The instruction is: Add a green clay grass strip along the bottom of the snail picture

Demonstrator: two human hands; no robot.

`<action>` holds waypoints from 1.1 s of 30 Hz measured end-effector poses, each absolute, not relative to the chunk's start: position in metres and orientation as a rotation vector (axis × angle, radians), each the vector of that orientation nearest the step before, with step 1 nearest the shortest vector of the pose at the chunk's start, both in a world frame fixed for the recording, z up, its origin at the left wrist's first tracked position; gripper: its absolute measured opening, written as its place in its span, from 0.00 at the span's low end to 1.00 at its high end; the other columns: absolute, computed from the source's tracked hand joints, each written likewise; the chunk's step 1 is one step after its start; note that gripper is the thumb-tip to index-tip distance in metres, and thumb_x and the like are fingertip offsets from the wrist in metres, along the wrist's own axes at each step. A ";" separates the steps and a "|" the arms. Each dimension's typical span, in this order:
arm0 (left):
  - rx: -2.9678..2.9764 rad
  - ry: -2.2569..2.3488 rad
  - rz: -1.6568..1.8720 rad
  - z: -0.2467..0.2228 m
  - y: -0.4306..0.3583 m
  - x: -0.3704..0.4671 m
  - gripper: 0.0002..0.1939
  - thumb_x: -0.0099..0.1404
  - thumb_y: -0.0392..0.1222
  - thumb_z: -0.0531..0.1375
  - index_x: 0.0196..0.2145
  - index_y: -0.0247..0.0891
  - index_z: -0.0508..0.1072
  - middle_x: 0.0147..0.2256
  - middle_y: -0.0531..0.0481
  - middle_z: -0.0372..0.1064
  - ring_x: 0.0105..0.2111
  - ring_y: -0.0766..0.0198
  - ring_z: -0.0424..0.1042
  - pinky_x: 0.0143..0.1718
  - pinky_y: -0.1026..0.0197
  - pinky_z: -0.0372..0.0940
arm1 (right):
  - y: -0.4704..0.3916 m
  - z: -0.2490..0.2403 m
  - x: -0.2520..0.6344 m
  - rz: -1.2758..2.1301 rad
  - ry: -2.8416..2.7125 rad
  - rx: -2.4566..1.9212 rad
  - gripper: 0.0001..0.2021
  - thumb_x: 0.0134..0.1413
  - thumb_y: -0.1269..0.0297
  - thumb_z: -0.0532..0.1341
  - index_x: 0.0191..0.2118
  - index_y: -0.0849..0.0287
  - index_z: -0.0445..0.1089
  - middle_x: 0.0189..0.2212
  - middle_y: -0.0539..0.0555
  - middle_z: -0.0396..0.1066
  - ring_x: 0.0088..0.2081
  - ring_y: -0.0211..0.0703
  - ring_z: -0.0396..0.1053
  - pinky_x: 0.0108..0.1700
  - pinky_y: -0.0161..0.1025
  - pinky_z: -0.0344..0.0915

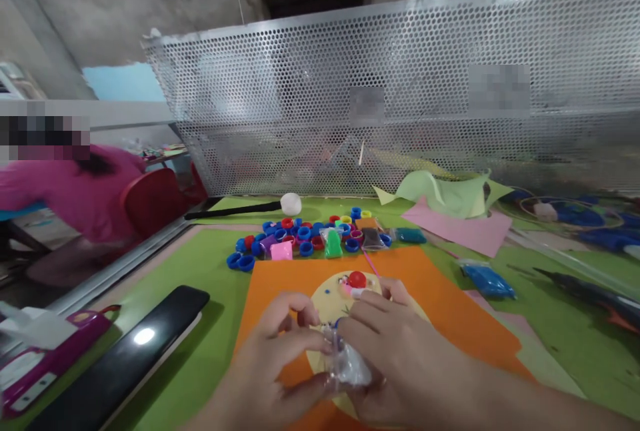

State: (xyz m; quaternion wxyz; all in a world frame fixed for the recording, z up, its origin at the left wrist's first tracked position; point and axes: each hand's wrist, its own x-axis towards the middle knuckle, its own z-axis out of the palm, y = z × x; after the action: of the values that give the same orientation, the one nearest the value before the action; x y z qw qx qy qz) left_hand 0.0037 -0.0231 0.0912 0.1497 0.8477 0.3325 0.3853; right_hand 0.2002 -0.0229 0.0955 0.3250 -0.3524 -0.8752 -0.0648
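Note:
Both hands meet over a pale yellow paper disc (325, 297) that lies on an orange sheet (275, 277). Between them is a small clear plastic packet (353, 367) with whitish stuff inside. My left hand (280, 351) pinches its left edge between thumb and fingers. Curled over the packet's right side is my right hand (395, 344), closed around it. A red bottle cap (357, 279) sits on the upper part of the disc, beside small pink and white bits. A blue piece near the right fingers is mostly hidden.
Many blue and red bottle caps (303, 233) and coloured clay packets, one green (333, 243), lie behind the disc. A blue packet (487, 279) and a glue gun (590, 294) lie right. A black phone-like slab (130, 357) and a power strip (55, 357) lie left. A perforated metal panel (310, 104) stands behind.

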 end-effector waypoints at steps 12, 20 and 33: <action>1.982 0.738 0.900 0.110 -0.034 0.006 0.06 0.50 0.31 0.55 0.23 0.40 0.64 0.34 0.52 0.60 0.32 0.65 0.65 0.34 0.64 0.65 | -0.019 0.105 0.213 -0.127 -2.260 -0.818 0.03 0.36 0.70 0.55 0.24 0.57 0.60 0.20 0.46 0.59 0.25 0.38 0.55 0.31 0.39 0.44; 2.306 0.977 1.121 0.107 -0.028 0.003 0.13 0.53 0.32 0.59 0.35 0.47 0.68 0.40 0.52 0.58 0.40 0.63 0.65 0.41 0.63 0.64 | -0.020 0.109 0.215 0.033 -2.255 -0.816 0.01 0.38 0.68 0.53 0.23 0.58 0.60 0.22 0.46 0.62 0.26 0.37 0.56 0.31 0.38 0.45; 2.200 0.860 0.973 0.098 -0.035 0.009 0.05 0.55 0.33 0.58 0.28 0.41 0.66 0.39 0.51 0.55 0.32 0.67 0.64 0.33 0.63 0.62 | -0.019 0.095 0.216 -0.097 -2.348 -0.745 0.06 0.38 0.69 0.60 0.26 0.57 0.61 0.23 0.45 0.61 0.27 0.38 0.55 0.32 0.40 0.45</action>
State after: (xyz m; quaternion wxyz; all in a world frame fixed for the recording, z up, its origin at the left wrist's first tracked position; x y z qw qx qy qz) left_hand 0.0086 -0.0350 0.0983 0.2891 0.8244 0.3221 0.3647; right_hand 0.2163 -0.0193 0.0948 0.3316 -0.2851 -0.8985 -0.0372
